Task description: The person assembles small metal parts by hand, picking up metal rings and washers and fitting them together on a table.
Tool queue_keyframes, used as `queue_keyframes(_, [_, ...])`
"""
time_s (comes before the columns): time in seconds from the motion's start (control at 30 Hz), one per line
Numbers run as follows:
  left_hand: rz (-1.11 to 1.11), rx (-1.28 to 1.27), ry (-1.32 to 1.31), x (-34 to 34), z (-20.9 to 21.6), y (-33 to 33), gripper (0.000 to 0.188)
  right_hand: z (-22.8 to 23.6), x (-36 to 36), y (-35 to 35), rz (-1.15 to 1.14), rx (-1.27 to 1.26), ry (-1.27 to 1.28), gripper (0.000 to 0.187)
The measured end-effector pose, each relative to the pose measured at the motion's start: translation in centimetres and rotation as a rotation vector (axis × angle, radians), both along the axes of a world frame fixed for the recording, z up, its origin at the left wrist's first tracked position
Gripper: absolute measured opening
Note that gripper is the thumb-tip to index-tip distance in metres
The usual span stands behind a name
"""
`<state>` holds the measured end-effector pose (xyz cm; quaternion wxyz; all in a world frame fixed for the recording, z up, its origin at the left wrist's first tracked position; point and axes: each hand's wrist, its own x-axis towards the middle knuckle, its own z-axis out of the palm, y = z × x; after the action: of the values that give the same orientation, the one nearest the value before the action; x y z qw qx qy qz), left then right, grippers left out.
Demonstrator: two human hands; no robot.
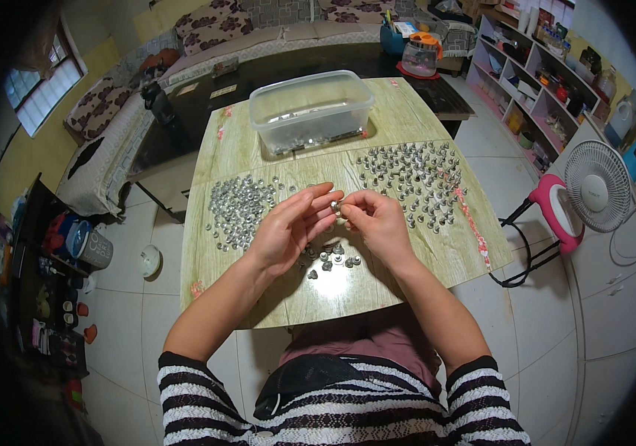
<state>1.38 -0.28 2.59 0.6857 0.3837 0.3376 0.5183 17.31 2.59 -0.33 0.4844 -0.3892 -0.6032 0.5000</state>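
My right hand [379, 227] pinches a small silvery metal piece [336, 206] between thumb and fingertips, above the middle of the table. Close beside it is my left hand [288, 229], palm turned inward and fingers stretched out, their tips nearly at the piece. Many round, shiny metal caps [238, 212] lie in a spread to the left of my left hand. On the right stand many small metal pieces with upright stems [414, 175]. Below my hands sits a small group of darker metal pieces [327, 262], partly hidden by my left hand.
A clear plastic bin [310, 126] with metal pieces in its bottom stands at the table's far side. The light green table [288, 308] has a dark table [281, 67] behind it. To the right are a white fan [596, 186] and a pink-backed chair [556, 215].
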Motion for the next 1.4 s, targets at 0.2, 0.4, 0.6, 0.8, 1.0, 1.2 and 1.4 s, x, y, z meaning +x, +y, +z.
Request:
queue_keyframes(0.2, [-0.007,-0.062,0.042,0.0,-0.3,0.4,0.037,-0.2,0.0,0.1,-0.077,0.034,0.056,0.008])
queue_keyframes(0.4, [0.034,0.021,0.1,0.3,-0.9,1.0,0.036,-0.1,-0.2,-0.2,-0.033,-0.034,0.065,0.008])
queue_keyframes(0.6, [0.078,-0.044,0.128,0.7,-1.1,1.3,0.032,-0.2,-0.1,0.0,-0.053,0.004,0.098,0.009])
queue_keyframes(0.8, [0.012,-0.041,0.11,0.1,-1.7,1.5,0.031,-0.1,-0.1,0.1,-0.055,-0.003,0.086,0.008])
queue_keyframes(1.0, [0.088,0.013,0.12,1.0,-1.1,1.3,0.027,-0.4,-0.3,0.3,-0.034,-0.011,0.063,0.008])
queue_keyframes(1.2, [0.027,-0.097,0.097,0.4,-1.4,1.6,0.027,-0.4,-0.5,0.4,-0.038,0.002,0.063,0.008])
queue_keyframes(1.4, [0.01,-0.023,0.193,-0.2,-2.2,1.7,0.027,-0.2,-0.5,0.3,-0.016,-0.005,0.037,0.008])
